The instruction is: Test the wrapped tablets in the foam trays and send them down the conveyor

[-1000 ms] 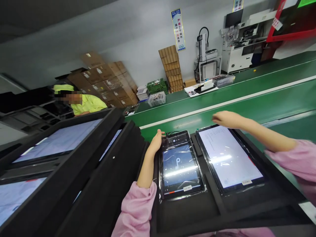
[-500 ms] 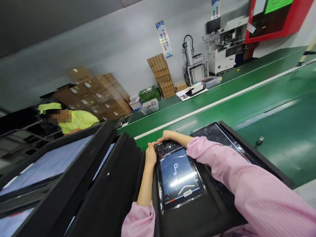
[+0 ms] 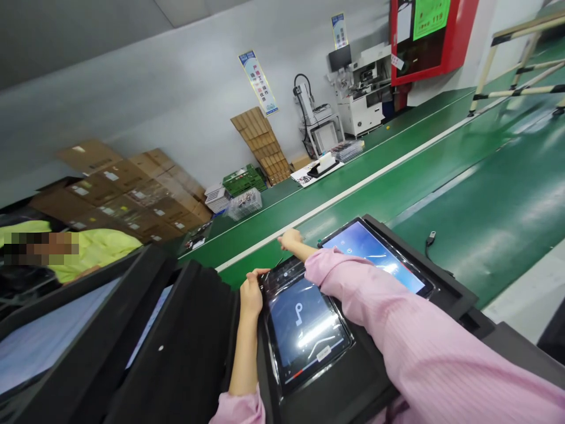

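A tablet [image 3: 293, 318] in clear film, its dark screen showing a music note, lies in a black foam tray [image 3: 366, 365]. My left hand [image 3: 251, 295] is closed at the tablet's far left corner, its fingertips on the edge. My right hand [image 3: 291, 239] hangs beyond the far edge, apart from the tablet, over the green belt. Its fingers are curled together; what they hold, if anything, is hidden. Under my right sleeve, a second tablet [image 3: 375, 250] glows blue in the same tray, partly covered.
Black foam trays [image 3: 176, 335] with lit tablets stack up on the left. A cable plug [image 3: 430, 238] lies on the green belt [image 3: 477, 206] at right. A person in a yellow top [image 3: 106, 246] sits at far left. Cartons [image 3: 128, 191] and a clear bin [image 3: 245, 203] stand behind.
My right hand has lifted off the music-note tablet's far left corner and moved away, over the belt. The second tablet's screen has turned from dark to blue. The view has swung right.
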`<state>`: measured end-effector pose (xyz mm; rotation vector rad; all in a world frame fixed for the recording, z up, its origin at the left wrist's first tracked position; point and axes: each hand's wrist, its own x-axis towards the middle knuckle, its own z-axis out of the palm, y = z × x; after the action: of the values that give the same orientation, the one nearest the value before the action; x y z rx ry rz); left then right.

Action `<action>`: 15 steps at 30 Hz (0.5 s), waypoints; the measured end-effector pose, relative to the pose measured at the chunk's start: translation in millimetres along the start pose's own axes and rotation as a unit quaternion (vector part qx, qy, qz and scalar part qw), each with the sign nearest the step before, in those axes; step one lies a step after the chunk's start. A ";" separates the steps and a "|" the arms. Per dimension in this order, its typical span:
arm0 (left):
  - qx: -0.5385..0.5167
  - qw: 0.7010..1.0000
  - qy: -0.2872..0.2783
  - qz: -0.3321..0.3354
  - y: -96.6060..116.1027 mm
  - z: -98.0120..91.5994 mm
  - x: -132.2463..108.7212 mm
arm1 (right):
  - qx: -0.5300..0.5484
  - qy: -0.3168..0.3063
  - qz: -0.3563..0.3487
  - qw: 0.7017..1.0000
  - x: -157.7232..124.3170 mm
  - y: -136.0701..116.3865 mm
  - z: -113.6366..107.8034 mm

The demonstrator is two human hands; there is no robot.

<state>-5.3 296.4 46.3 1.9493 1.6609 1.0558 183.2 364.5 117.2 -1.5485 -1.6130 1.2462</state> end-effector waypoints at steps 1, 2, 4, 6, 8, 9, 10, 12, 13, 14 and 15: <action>0.005 1.000 -0.002 0.002 1.9 -0.3 -0.7 | 0.011 0.011 0.009 1.000 0.2 0.8 -6.3; 0.008 1.000 -0.005 0.004 3.8 -0.4 -1.4 | 0.022 0.024 0.014 0.999 0.4 -0.1 -14.0; 0.013 1.000 -0.008 0.007 7.1 -0.6 -3.2 | 0.048 0.058 -0.005 0.997 0.2 -7.1 -35.2; 0.013 1.000 -0.012 0.013 10.0 -0.7 -5.3 | 0.075 0.104 -0.047 0.991 -2.8 -17.5 -65.3; 0.008 1.000 -0.017 0.021 12.6 -0.8 -7.1 | 0.099 0.150 -0.096 0.979 -12.3 -23.8 -103.9; 0.004 0.999 -0.021 0.028 13.9 -0.8 -7.8 | 0.109 0.170 -0.120 0.972 -20.9 -22.5 -125.3; 0.000 0.999 -0.026 0.036 15.1 -0.9 -8.2 | 0.116 0.185 -0.143 0.965 -32.3 -16.7 -147.0; -0.009 0.998 -0.040 0.056 17.1 -1.0 -8.5 | 0.118 0.207 -0.183 0.954 -63.6 11.4 -187.6; -0.013 0.997 -0.048 0.064 17.8 -1.2 -8.6 | 0.108 0.225 -0.214 0.944 -82.6 34.0 -204.7; -0.017 0.996 -0.055 0.072 18.2 -1.5 -8.5 | 0.049 0.255 -0.275 0.926 -102.5 61.6 -218.6; -0.019 0.995 -0.060 0.077 18.4 -1.7 -8.3 | -0.021 0.269 -0.306 0.913 -122.4 93.0 -229.0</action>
<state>5.7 283.8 57.8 2.1002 1.4352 0.9952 446.5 289.0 149.5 -1.1246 -1.5608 0.4002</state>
